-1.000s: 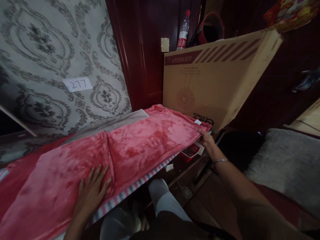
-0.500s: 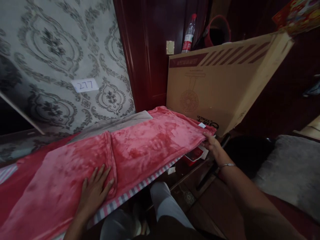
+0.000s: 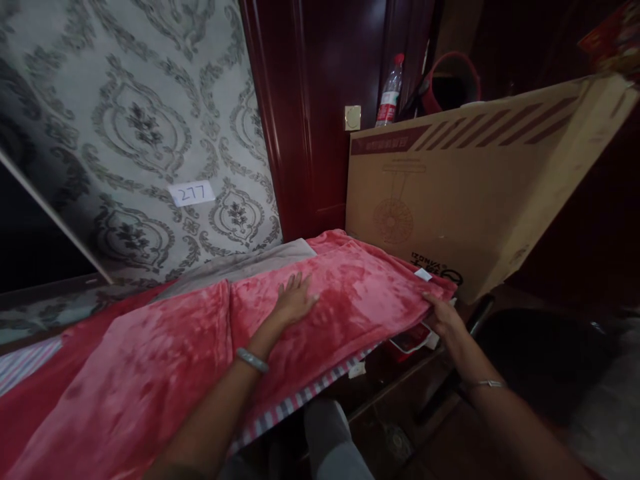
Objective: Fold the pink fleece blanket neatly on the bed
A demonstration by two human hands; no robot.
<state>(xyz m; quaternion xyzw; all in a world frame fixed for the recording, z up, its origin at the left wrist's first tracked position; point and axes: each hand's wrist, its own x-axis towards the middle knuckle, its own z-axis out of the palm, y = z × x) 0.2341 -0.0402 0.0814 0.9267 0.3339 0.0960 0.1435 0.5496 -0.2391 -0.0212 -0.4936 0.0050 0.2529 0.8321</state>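
Note:
A pink-red plush blanket [image 3: 345,293] lies spread over a long surface, with a fold line across it left of the middle. My left hand [image 3: 296,299] rests on the blanket right of that fold, palm down and fingers spread. At the blanket's near right edge, my right hand [image 3: 447,321] grips the border, fingertips on top; the rest of its fingers are partly hidden. A small white label [image 3: 423,274] lies on the blanket by its right end. Grey fabric [image 3: 260,262] shows behind it, and a striped cloth [image 3: 300,400] sticks out along the front edge.
A large cardboard box [image 3: 445,193] stands just beyond the blanket's right end, a plastic bottle [image 3: 389,93] and a red-rimmed container [image 3: 453,83] above it. Patterned wallpaper [image 3: 145,120] bears a paper marked 277 [image 3: 193,193]. A dark seat [image 3: 535,360] is at right.
My left hand has moved right and away from me, across the fold to the blanket's middle. My right hand stays at the right edge. The view has shifted slightly.

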